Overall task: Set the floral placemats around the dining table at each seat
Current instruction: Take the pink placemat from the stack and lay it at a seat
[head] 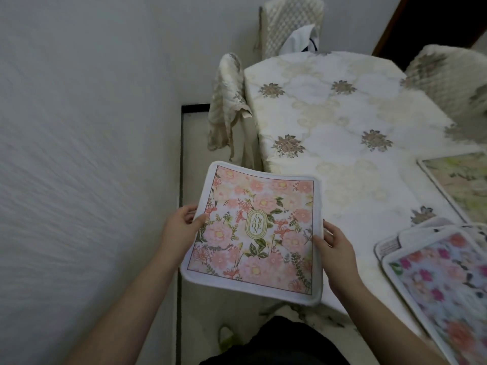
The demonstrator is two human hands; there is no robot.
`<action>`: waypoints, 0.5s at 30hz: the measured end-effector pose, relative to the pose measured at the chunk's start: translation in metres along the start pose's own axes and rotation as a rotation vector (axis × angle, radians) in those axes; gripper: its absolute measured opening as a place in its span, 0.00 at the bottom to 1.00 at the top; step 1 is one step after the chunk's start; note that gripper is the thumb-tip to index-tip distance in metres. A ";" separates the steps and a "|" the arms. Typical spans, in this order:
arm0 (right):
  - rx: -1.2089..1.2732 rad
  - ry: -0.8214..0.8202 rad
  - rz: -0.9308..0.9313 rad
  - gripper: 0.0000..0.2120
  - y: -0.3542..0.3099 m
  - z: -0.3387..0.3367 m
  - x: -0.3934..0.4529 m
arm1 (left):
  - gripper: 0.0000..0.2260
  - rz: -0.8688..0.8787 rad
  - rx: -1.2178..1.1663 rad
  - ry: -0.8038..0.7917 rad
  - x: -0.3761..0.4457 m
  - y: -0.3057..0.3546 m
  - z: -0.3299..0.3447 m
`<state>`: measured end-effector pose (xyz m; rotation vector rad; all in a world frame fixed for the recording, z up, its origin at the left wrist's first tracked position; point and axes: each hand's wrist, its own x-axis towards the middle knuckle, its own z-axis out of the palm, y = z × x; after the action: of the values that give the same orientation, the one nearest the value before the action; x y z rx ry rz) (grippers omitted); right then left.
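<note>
Over the near left corner of the dining table point(329, 122), both hands held one pink floral placemat point(254, 229) up in the air, print side facing the camera. The left hand point(181, 227) was curled around the mat's left edge, thumb on top of the white border and fingers hidden beneath. The right hand point(336, 251) gripped the right edge the same way, thumb pressed on the border and fingers tucked under, so both hands were closed on the mat rather than spread. The mat sagged slightly between them, its left half out past the table's edge over the floor and its right half above the cloth. A wide stretch of the cream tablecloth with brown flower motifs lay bare beyond the mat, toward the far end. At the right edge of the view a stack of placemats point(437, 280) with brighter pink flowers rested on the table, and just beyond it lay a green-toned placemat point(461, 185), cut off by the frame. Covered chairs stood close around the table: one chair point(226, 101) at the left side, another at the far end point(290, 25), a third at the right point(448, 77). A pale wall point(92, 127) ran close along the left, leaving a narrow strip of floor beside the table.
</note>
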<state>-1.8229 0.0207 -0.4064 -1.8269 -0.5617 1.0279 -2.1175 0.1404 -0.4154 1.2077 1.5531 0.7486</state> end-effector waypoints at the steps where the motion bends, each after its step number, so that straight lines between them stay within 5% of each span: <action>1: 0.011 0.022 0.008 0.17 0.001 -0.002 0.002 | 0.09 0.010 0.010 -0.029 0.008 0.003 0.006; 15: 0.188 0.371 0.178 0.14 0.041 -0.031 0.067 | 0.08 0.138 0.334 -0.397 0.135 0.070 0.141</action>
<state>-1.7626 0.0358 -0.4635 -1.8608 -0.0774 0.7973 -1.9631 0.2757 -0.4420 1.6124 1.3002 0.3099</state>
